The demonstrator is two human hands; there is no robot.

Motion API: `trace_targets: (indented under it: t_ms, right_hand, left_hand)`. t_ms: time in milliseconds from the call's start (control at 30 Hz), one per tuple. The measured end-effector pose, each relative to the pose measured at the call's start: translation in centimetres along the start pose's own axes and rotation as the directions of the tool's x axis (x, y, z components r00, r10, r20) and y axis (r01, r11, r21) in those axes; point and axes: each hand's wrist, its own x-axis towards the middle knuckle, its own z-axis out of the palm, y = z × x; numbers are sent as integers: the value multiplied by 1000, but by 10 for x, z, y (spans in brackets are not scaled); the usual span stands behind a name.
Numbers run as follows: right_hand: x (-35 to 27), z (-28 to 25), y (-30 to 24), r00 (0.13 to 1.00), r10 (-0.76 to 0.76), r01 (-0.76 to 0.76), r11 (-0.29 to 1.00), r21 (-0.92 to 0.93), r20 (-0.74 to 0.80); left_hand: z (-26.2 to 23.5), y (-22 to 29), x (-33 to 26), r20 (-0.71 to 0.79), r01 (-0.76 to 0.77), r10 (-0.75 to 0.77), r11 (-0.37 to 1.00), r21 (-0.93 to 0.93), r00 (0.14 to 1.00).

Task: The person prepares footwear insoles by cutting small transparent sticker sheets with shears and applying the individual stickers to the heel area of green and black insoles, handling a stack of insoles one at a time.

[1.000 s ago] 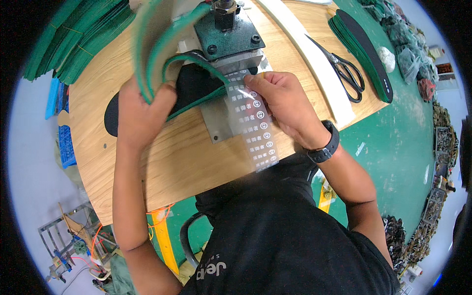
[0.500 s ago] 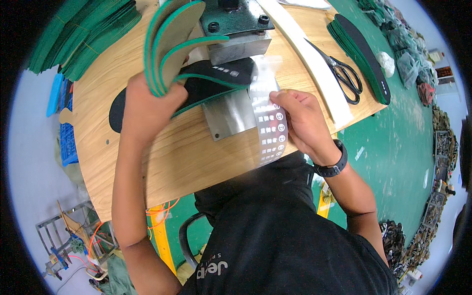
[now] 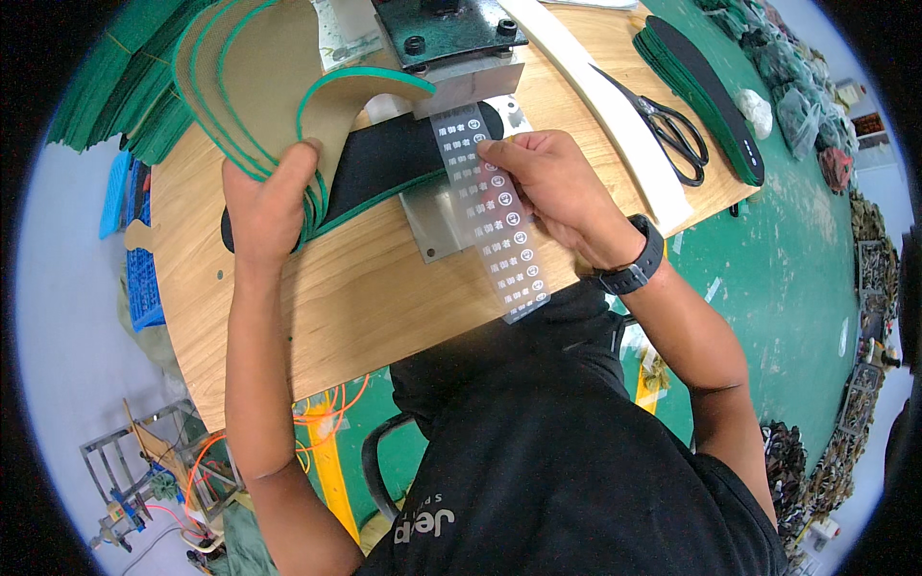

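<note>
My left hand [image 3: 269, 206] grips a fanned bunch of insoles [image 3: 254, 82], beige-faced with green edges, thumb on top. Under and beside them a black insole [image 3: 375, 158] with a green edge lies across the table, its right end on a metal plate [image 3: 432, 230] below the press. Between thumb and fingers, my right hand [image 3: 567, 197] pinches a clear transfer strip [image 3: 509, 240] carrying rows of white marks. The strip's far end lies over the black insole's right part, just under the metal block of the press [image 3: 447, 43]; its near end hangs toward my lap.
On the right lie a long white strip [image 3: 605, 106], black-handled scissors [image 3: 672, 139] and a stack of black and green insoles [image 3: 696, 101]. More green-edged stacks [image 3: 106, 72] stand at the far left. Blue crates [image 3: 142, 288] sit beyond the left table edge.
The insoles in my left hand have swung left and spread out. My right hand has moved away from me and left, bringing the strip over the black insole, whose white marks are no longer visible.
</note>
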Motion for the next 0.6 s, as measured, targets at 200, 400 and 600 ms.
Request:
trace_targets:
  t_ms: [200,400,600]
  right_hand:
    - [4,0,4,999,-36,35,998,-51,-14]
    - [-4,1,0,1000,-29,29,996,-83,2]
    - [-11,-7,11,993,-101,107,990,96,-59]
  left_hand:
    - [18,15,-10,71,-29,26,998,47,997]
    - [25,12,-7,315,-179,3,828,532,949]
    - [24,15,-6,327,-289,120,793,536,937]
